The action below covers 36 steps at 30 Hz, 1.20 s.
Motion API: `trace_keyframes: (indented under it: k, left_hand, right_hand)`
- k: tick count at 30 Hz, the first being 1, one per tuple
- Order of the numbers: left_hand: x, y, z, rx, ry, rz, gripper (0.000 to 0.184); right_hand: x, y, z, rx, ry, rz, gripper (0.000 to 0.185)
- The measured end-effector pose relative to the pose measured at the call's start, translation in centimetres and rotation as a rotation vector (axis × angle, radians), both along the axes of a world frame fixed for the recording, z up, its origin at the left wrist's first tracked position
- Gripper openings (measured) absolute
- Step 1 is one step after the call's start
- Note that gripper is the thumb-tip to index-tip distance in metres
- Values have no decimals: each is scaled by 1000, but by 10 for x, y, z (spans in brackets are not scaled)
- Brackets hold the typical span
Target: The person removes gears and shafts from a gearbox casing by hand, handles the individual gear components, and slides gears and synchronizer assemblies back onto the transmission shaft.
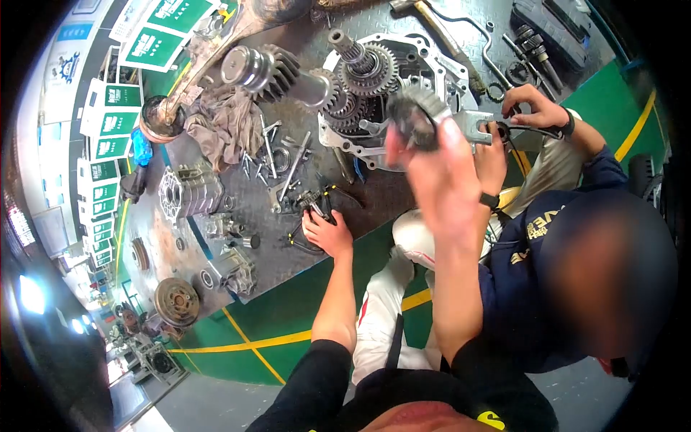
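My right hand [446, 173] is raised and blurred, its fingers wrapped round the dark end of a gear shaft [273, 74]. The shaft stretches to the upper left, with a toothed gear and a bright round end. Below and behind it lies the open gearbox housing [430, 54], holding an upright gear cluster [368, 70]. At the front edge of the table my left hand [328, 233] is closed round part of a small black and metal tool [314, 201], whose exact form I cannot make out.
A co-worker at the right holds a metal fork piece [471, 126] with both hands. A hammer [446, 39] lies behind the housing. A brown rag [227, 126], loose bolts, a metal casing [188, 194] and a rusty disc [176, 302] are at the left.
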<state>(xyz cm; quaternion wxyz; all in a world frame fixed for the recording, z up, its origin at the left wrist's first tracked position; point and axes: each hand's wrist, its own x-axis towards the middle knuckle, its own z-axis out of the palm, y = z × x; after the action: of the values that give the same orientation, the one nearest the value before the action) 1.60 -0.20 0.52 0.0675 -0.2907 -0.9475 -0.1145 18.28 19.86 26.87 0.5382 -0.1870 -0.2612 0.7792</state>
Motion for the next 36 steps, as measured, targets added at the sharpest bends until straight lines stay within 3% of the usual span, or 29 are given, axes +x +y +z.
trace_keyframes:
  k: [2, 4, 6, 8, 12, 14, 16, 19, 25, 36]
  left_hand:
    - [1, 0, 3, -39, 15, 3, 61]
    - [1, -4, 5, -25, 19, 0, 60]
    - [-3, 0, -1, -15, 25, -5, 59]
    - [-4, -2, -1, -28, 43, -30, 60]
    - [-3, -1, 1, -54, -1, -5, 61]
    - [-3, 1, 2, -48, -19, -4, 61]
    - [-4, 1, 4, -41, -32, 0, 61]
    - [-3, 0, 4, -49, -21, -1, 62]
    - [-4, 1, 5, -58, -27, -8, 61]
    - [-4, 1, 8, -40, -27, -8, 60]
  right_hand:
    - [-16, 39, 4, 332, -495, -351, 49]
    - [-22, 78, 9, 708, -811, -483, 53]
    - [-27, 99, 16, 996, -1026, -544, 55]
    - [-34, 106, 16, 1049, -1112, -513, 56]
    - [-33, 110, 25, 1041, -1160, -456, 56]
    - [-33, 112, 35, 1200, -1168, -516, 57]
    - [-33, 110, 46, 1196, -1209, -442, 55]
    - [-32, 113, 48, 1257, -1467, -274, 51]
    - [-32, 112, 48, 1164, -1460, -199, 52]
    - [-29, 131, 46, 1225, -1296, -35, 52]
